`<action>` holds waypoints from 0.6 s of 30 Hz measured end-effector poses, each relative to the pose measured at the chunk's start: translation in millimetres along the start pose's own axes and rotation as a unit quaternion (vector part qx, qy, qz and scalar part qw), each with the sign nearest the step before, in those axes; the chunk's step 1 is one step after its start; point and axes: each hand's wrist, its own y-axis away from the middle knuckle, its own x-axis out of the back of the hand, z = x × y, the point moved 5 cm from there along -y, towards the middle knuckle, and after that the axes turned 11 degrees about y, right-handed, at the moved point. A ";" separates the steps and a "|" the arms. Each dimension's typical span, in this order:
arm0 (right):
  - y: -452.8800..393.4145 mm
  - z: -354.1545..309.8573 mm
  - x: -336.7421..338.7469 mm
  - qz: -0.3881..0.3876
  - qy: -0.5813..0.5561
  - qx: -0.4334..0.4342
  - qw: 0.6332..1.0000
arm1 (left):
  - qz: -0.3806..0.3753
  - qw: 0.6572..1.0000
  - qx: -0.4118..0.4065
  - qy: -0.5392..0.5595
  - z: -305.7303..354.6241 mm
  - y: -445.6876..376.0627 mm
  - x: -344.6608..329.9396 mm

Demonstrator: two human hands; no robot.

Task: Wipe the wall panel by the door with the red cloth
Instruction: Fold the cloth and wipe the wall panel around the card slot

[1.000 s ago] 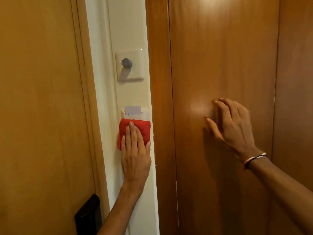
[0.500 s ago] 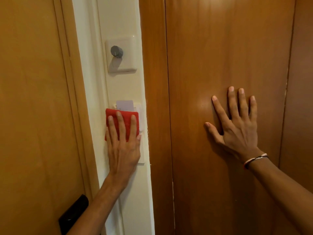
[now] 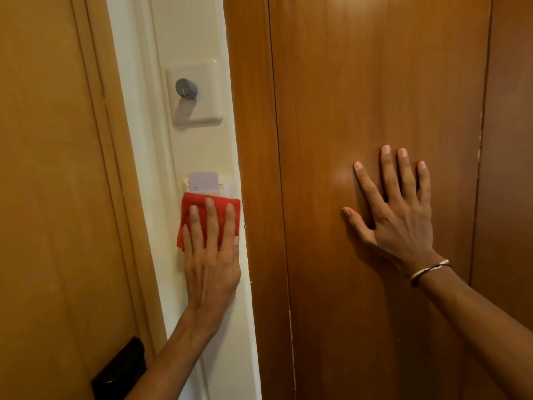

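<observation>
A folded red cloth (image 3: 199, 206) lies flat against the narrow cream wall panel (image 3: 199, 151) between two wooden surfaces. My left hand (image 3: 212, 261) presses the cloth to the wall with fingers spread over it, just below a card holder (image 3: 226, 184) with a white card (image 3: 203, 180) in its slot. The lower part of the holder is hidden by the cloth and hand. My right hand (image 3: 399, 217) rests flat on the brown wooden door (image 3: 375, 82), fingers apart, holding nothing.
A white switch plate with a grey round knob (image 3: 186, 88) sits on the wall above the card holder. A wooden door (image 3: 49, 197) with a black lock plate (image 3: 118, 370) stands at the left. A vertical wooden frame strip (image 3: 253, 111) borders the wall on the right.
My left hand and the cloth stay at about the same spot under the card. My right hand has flattened against the door with its fingers spread. The camera view has shifted slightly.
</observation>
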 end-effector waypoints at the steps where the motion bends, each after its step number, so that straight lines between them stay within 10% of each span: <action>1: 0.1 0.4 -0.4 -0.001 0.001 -0.001 1.000 | -0.020 0.999 -0.042 -0.010 0.8 3.5 -2.9; 5: -0.3 0.5 -1.0 0.001 0.005 0.001 1.000 | 0.050 0.989 0.127 0.053 -21.1 -3.3 9.1; 9: -0.4 0.5 -0.9 0.004 0.007 0.000 1.000 | -0.019 0.997 -0.073 -0.021 -3.7 13.8 -5.9; 13: -0.3 0.3 1.2 0.005 0.008 0.002 1.000 | 0.040 0.993 0.102 0.033 -14.8 2.7 3.4; 18: -1.1 -0.2 1.9 0.009 0.014 0.000 1.000 | 0.004 1.000 -0.007 0.005 -11.4 6.7 -4.2</action>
